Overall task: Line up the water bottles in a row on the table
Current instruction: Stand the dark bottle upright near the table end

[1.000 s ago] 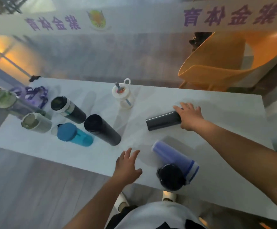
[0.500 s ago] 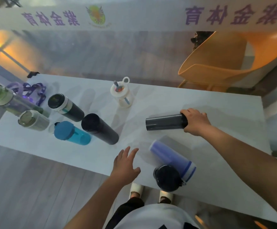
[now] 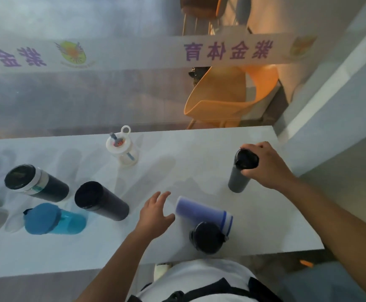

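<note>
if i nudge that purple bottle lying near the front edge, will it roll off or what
The purple bottle lies on its side on the smooth white table, so it would probably roll easily. Its black cap sits close to the near edge, so a fall seems possible. It looks like rigid plastic, likely stiff.

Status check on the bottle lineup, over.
Right hand gripping dark grey bottle by its cap, upright. Left hand open, empty. Purple bottle lying flat beside it.

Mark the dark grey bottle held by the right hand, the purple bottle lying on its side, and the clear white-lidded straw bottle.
Dark grey cylindrical bottle (image 3: 238, 179), head view, lower body.
Purple translucent bottle with black cap (image 3: 199, 210), head view, mid-body.
Clear plastic bottle with white lid and straw (image 3: 117, 144), head view, lid top.
</note>
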The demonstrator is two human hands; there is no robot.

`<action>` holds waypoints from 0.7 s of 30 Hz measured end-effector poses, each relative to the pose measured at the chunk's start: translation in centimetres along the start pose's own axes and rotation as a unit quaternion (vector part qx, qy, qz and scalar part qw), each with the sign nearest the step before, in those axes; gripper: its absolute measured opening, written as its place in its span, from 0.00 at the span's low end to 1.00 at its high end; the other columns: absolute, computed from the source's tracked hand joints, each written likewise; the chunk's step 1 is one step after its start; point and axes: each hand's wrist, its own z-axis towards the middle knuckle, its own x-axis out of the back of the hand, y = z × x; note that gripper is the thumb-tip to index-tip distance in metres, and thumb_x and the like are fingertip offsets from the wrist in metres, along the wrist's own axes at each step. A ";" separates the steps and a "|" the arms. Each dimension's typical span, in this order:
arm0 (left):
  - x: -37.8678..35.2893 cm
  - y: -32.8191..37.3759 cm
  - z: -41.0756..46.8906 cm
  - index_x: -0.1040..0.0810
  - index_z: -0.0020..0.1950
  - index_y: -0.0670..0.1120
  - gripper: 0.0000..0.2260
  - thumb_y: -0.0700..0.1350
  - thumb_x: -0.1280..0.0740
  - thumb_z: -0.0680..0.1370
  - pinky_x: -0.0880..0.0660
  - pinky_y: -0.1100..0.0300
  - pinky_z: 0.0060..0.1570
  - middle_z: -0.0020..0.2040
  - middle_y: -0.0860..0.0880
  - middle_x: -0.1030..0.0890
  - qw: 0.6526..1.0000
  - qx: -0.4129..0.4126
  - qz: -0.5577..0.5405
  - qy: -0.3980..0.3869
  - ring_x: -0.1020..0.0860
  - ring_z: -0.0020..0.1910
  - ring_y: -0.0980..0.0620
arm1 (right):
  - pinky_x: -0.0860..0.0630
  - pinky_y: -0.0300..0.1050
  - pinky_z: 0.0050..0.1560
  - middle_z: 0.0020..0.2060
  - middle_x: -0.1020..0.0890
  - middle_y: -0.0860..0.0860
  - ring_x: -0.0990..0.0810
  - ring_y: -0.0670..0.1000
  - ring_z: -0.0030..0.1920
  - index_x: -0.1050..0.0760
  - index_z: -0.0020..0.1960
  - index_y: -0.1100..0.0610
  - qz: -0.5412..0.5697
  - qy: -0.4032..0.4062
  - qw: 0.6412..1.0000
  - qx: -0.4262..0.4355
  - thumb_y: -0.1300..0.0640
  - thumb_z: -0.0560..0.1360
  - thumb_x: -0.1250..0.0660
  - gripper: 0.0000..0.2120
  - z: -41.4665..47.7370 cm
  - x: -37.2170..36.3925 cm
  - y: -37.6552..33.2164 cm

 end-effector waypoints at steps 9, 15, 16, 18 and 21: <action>0.4 0.3 1.4 0.43 0.77 0.56 0.34 0.52 0.30 0.76 0.42 0.48 0.74 0.79 0.48 0.44 0.995 -0.075 0.038 -0.046 0.44 0.77 0.46 | 0.26 0.46 0.52 0.53 0.29 0.55 0.25 0.57 0.51 0.28 0.64 0.49 0.029 0.057 0.995 -0.080 0.56 0.64 0.24 0.30 -3.7 -2.3 0.0; 0.2 0.4 2.1 0.45 0.78 0.56 0.36 0.51 0.29 0.74 0.42 0.48 0.74 0.79 0.49 0.45 0.988 -0.118 0.074 -0.073 0.44 0.77 0.45 | 0.25 0.52 0.55 0.58 0.29 0.55 0.26 0.59 0.56 0.31 0.67 0.48 0.012 0.063 0.992 -0.109 0.53 0.65 0.25 0.32 -4.5 -3.5 -0.9; 0.2 0.6 2.3 0.45 0.78 0.56 0.37 0.51 0.29 0.74 0.43 0.48 0.74 0.79 0.49 0.45 0.985 -0.129 0.084 -0.075 0.45 0.77 0.45 | 0.25 0.52 0.56 0.59 0.29 0.55 0.27 0.59 0.57 0.32 0.68 0.48 0.019 0.061 0.991 -0.114 0.52 0.66 0.26 0.32 -4.7 -3.5 -1.0; 0.2 1.0 2.7 0.45 0.78 0.56 0.38 0.50 0.28 0.74 0.44 0.47 0.74 0.79 0.49 0.45 0.979 -0.153 0.106 -0.080 0.45 0.77 0.44 | 0.27 0.52 0.60 0.63 0.29 0.54 0.28 0.57 0.62 0.35 0.72 0.47 0.055 0.069 0.988 -0.129 0.50 0.69 0.26 0.34 -5.2 -3.2 -1.4; -0.1 1.8 3.3 0.46 0.78 0.57 0.39 0.48 0.27 0.73 0.46 0.47 0.74 0.79 0.49 0.45 0.967 -0.188 0.143 -0.095 0.46 0.77 0.44 | 0.32 0.47 0.65 0.68 0.29 0.52 0.30 0.53 0.66 0.38 0.74 0.50 0.098 0.105 0.981 -0.132 0.50 0.72 0.28 0.33 -6.5 -2.6 -2.2</action>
